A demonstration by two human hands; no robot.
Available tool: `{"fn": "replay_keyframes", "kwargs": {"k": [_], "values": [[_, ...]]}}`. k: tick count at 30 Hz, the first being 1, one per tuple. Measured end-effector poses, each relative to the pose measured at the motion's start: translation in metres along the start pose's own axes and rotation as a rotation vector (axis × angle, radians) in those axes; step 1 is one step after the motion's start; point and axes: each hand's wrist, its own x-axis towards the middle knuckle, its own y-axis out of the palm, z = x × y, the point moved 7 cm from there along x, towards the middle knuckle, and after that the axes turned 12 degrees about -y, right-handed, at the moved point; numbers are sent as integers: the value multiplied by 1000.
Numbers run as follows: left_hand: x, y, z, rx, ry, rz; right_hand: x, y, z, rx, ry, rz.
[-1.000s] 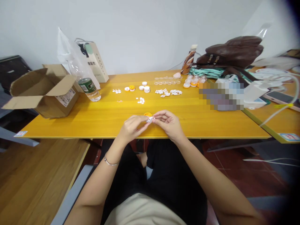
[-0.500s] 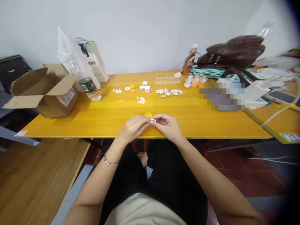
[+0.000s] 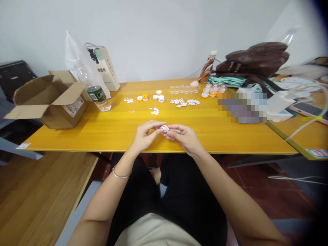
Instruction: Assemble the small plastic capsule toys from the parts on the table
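White piece: we pinch it, left hand at its nine o'clock, right hand at three; both curled, forearms slanting inward.

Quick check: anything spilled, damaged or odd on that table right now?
Nothing looks spilled or damaged. The left hand and right hand hold a small white piece, and the loose white parts lie in small groups. One oddity: a pixelated patch at right hides what lies there.

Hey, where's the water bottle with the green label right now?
In the head view, the water bottle stands on the left part of the table, just right of the open cardboard box and in front of the paper bag.
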Motion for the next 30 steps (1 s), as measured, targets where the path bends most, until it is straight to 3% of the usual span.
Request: {"fn": "replay_keyframes", "kwargs": {"k": [7, 14, 20, 26, 30], "values": [[6, 13, 10, -217, -215, 25, 0, -1, 3, -26, -37, -30], [26, -12, 15, 8, -195, -93, 2, -12, 14, -359, -322, -146], [26, -2, 21, 176, -190, -13, 3, -8, 8, -764, -425, -14], [24, 2, 27, 160, -184, -3, 4, -2, 2, -928, -429, 79], [23, 5, 20, 227, -87, 25, 5, 3, 1, -955, -410, 122]]}}
